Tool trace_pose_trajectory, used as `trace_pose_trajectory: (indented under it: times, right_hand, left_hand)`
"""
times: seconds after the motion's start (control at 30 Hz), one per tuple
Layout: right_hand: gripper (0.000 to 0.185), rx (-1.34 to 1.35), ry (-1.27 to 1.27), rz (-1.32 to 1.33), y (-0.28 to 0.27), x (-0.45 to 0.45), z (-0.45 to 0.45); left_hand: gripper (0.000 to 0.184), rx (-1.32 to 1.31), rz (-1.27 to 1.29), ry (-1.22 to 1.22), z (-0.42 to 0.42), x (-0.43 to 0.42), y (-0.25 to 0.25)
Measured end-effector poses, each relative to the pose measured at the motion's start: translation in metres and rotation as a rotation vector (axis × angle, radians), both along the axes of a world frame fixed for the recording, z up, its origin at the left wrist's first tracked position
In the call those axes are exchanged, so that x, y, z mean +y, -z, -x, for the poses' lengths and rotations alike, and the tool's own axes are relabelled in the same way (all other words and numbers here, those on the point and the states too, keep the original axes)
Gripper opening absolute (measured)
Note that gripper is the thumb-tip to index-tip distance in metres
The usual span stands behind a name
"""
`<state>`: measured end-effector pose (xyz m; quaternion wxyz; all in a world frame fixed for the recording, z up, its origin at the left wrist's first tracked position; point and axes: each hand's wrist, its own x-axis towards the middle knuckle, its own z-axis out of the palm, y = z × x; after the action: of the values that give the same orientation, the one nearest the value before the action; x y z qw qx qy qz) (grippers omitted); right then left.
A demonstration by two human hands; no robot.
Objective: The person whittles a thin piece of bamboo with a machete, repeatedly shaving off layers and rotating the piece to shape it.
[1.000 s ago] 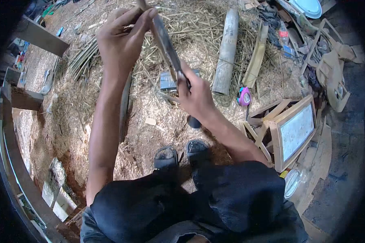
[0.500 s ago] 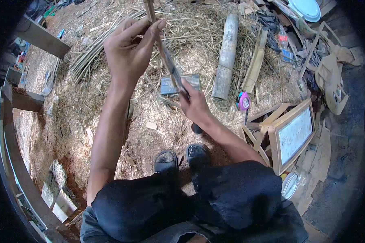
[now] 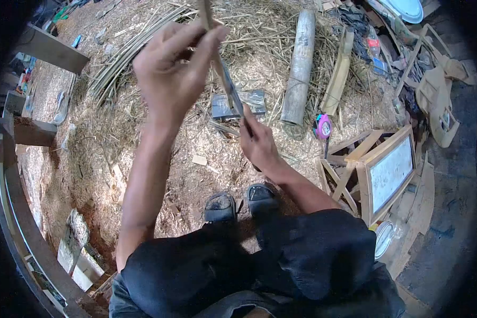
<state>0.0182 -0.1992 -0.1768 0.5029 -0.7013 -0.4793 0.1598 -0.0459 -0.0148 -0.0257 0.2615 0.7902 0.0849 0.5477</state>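
Note:
A thin brown strip reaches from the top edge down between the thumb and fingers of my left hand. Lower right, my right hand is wrapped round the handle end of a narrow grey blade. The blade lies against or very close to the strip below my left fingers; the exact contact is blurred. Beneath it on the ground is a dark grey block. To the right lie a thick pale bamboo pole and a split bamboo piece.
A pink tape measure sits near a wooden frame with a white panel. Thin strips are bundled at the upper left. Wood shavings cover the ground round my sandals. A beam juts in from the left.
My left hand has shifted right and slightly down with the strip. The right hand and blade have moved slightly down and right, and the blade now shows nearer the strip's lower part.

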Motion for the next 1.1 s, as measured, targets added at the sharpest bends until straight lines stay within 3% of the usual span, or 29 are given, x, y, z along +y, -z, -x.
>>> trace_pose_trajectory:
  times: [0.07, 0.2, 0.23, 0.27, 0.37, 0.4, 0.47, 0.5, 0.53, 0.6, 0.63, 0.67, 0.73, 0.77, 0.8, 0.93, 1.03, 1.1]
  right_hand:
    - [0.048, 0.228, -0.087, -0.029, 0.001, -0.004, -0.003]
    - [0.054, 0.538, -0.03, 0.086, 0.002, 0.011, -0.016]
    - [0.057, 0.318, -0.058, 0.133, -0.011, 0.013, -0.019]
    - [0.057, 0.322, -0.059, 0.134, -0.025, 0.013, -0.017]
    - [0.054, -0.087, -0.021, -0.237, -0.061, 0.02, -0.004]
    - [0.054, -0.089, -0.018, -0.238, -0.055, 0.022, 0.0]
    - [0.05, 0.082, 0.001, 0.006, -0.036, 0.02, 0.008]
    - [0.049, 0.459, -0.216, 0.173, -0.034, 0.005, -0.006]
    - [0.049, 0.452, -0.214, 0.17, -0.02, 0.005, -0.007]
    - [0.053, -0.076, -0.071, -0.009, 0.005, 0.012, -0.007]
    - [0.052, 0.16, -0.159, -0.105, 0.008, 0.006, -0.01]
    - [0.052, 0.164, -0.156, -0.1, 0.011, 0.004, -0.01]
    - [0.05, 0.422, -0.055, 0.255, -0.008, 0.013, -0.019]
    - [0.047, 0.762, -0.008, 0.385, -0.023, 0.018, -0.025]
    - [0.047, 0.766, -0.006, 0.385, -0.028, 0.017, -0.023]
    - [0.043, 0.12, 0.029, -0.11, -0.037, 0.02, 0.002]
    - [0.041, 0.045, 0.103, -0.149, -0.017, 0.018, 0.007]
    - [0.039, 0.397, -0.029, 0.579, 0.044, 0.011, -0.012]
  left_hand:
    - [0.02, 0.005, -0.068, -0.062, -0.001, -0.004, -0.003]
    - [0.021, 0.009, 0.087, -0.082, -0.004, 0.007, -0.003]
    - [0.022, 0.013, 0.053, -0.084, -0.005, 0.008, -0.004]
    - [0.022, 0.023, 0.023, -0.085, -0.005, 0.007, -0.003]
    - [0.016, 0.033, 0.012, -0.102, -0.002, -0.003, -0.006]
    - [0.016, 0.033, 0.011, -0.1, -0.003, -0.002, -0.005]
    - [0.022, -0.049, -0.04, -0.102, -0.004, 0.002, 0.0]
    - [0.022, -0.056, -0.041, -0.103, -0.003, 0.002, 0.001]
    - [0.022, -0.029, -0.073, -0.103, -0.002, 0.002, 0.003]
    - [0.021, -0.002, -0.11, -0.103, -0.003, 0.005, 0.002]
    - [0.021, -0.013, -0.048, -0.089, -0.003, 0.004, 0.003]
    - [0.02, -0.03, 0.014, -0.078, -0.002, 0.003, 0.002]
    - [0.019, -0.01, -0.017, -0.099, -0.002, 0.004, -0.001]
    - [0.02, -0.041, 0.005, -0.068, -0.003, 0.006, 0.001]
    - [0.02, -0.069, 0.029, -0.038, -0.004, 0.006, 0.0]
    - [0.016, 0.027, 0.09, -0.088, 0.0, -0.003, -0.002]
    - [0.016, -0.004, 0.078, -0.092, -0.002, -0.001, -0.003]
    - [0.019, -0.004, 0.039, -0.114, -0.001, 0.005, -0.001]
